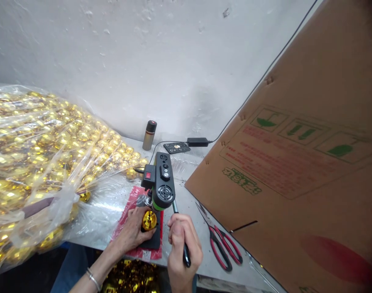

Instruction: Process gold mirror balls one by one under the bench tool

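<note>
A shiny gold ball sits between the thumb and fingers of my left hand, over the black base of a small bench drill press. The machine's head, with vents and a red switch at its side, hangs just above and beyond the ball; its tool tip is hidden. My right hand is wrapped around the black-ended lever at the machine's right side. Under the base lies a red plastic sheet.
A big clear bag of gold balls covers the left side. More gold balls lie below the table edge. Red-handled scissors lie at right beside a large carton. A bottle, phone and power adapter stand near the wall.
</note>
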Action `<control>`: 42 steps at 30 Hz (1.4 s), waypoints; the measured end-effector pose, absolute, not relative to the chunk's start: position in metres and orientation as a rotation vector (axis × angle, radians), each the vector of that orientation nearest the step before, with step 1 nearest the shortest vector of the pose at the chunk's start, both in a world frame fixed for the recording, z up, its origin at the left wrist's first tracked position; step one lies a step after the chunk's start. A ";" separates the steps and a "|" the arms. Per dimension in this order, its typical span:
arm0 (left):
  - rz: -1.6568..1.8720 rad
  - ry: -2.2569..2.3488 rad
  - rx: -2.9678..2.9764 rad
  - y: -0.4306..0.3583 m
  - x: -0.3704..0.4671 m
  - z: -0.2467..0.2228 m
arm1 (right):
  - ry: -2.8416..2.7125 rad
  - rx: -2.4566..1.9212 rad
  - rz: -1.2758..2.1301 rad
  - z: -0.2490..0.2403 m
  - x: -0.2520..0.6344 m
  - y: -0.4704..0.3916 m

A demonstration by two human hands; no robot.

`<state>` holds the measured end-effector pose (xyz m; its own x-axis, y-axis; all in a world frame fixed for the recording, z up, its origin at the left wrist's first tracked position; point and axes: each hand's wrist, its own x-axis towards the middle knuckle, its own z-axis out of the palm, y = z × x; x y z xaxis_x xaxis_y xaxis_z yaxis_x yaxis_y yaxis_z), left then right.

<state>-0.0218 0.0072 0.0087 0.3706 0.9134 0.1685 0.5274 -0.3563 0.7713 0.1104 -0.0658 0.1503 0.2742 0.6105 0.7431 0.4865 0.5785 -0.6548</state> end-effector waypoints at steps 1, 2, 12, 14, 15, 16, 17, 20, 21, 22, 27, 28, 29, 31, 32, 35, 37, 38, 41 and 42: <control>0.795 1.235 2.016 0.007 -0.023 0.007 | -1.364 -1.033 0.101 0.150 0.111 -0.066; 0.787 1.233 2.015 0.007 -0.024 0.005 | -1.363 -1.034 0.095 0.149 0.111 -0.066; 0.827 1.232 2.007 0.006 -0.022 0.003 | -1.322 -1.044 0.042 0.101 0.110 -0.065; 0.813 1.234 1.992 0.005 -0.021 0.004 | -1.301 -1.048 0.056 0.091 0.109 -0.065; 0.806 1.232 1.988 0.006 -0.021 0.004 | -1.287 -1.041 0.059 0.088 0.109 -0.065; 0.802 1.229 1.987 0.006 -0.021 0.004 | -1.273 -1.032 0.057 0.085 0.108 -0.064; 0.800 1.226 1.986 0.006 -0.021 0.004 | -1.260 -1.024 0.053 0.084 0.107 -0.063; 0.790 1.218 1.979 0.006 -0.021 0.004 | -1.224 -1.006 0.048 0.082 0.105 -0.061; 0.785 1.220 1.974 0.006 -0.020 0.005 | -1.217 -0.998 0.050 0.081 0.104 -0.060; 0.781 1.225 1.968 0.006 -0.020 0.005 | -1.213 -0.995 0.055 0.081 0.104 -0.060; 0.802 1.237 1.966 0.004 -0.019 0.004 | -1.212 -1.040 0.027 0.079 0.102 -0.061; 0.810 1.233 1.970 0.004 -0.019 0.003 | -1.209 -1.044 0.018 0.079 0.102 -0.061; 0.817 1.230 1.974 0.005 -0.019 0.002 | -1.207 -1.044 0.013 0.079 0.102 -0.061; 0.825 1.228 1.980 0.005 -0.019 0.002 | -1.205 -1.036 0.019 0.078 0.101 -0.061; 0.826 1.229 1.983 0.005 -0.018 0.001 | -1.204 -1.027 0.021 0.078 0.101 -0.060; 0.824 1.240 1.985 0.005 -0.018 0.001 | -1.199 -1.000 0.018 0.079 0.100 -0.059; 0.817 1.247 1.987 0.005 -0.018 0.002 | -1.197 -0.995 0.018 0.080 0.099 -0.058; 0.812 1.250 1.987 0.005 -0.018 0.002 | -1.194 -0.995 0.016 0.081 0.099 -0.058; 0.792 1.260 1.985 0.004 -0.017 0.004 | -1.181 -0.994 0.009 0.083 0.097 -0.057; 0.786 1.262 1.984 0.004 -0.017 0.005 | -1.179 -0.991 0.015 0.083 0.096 -0.057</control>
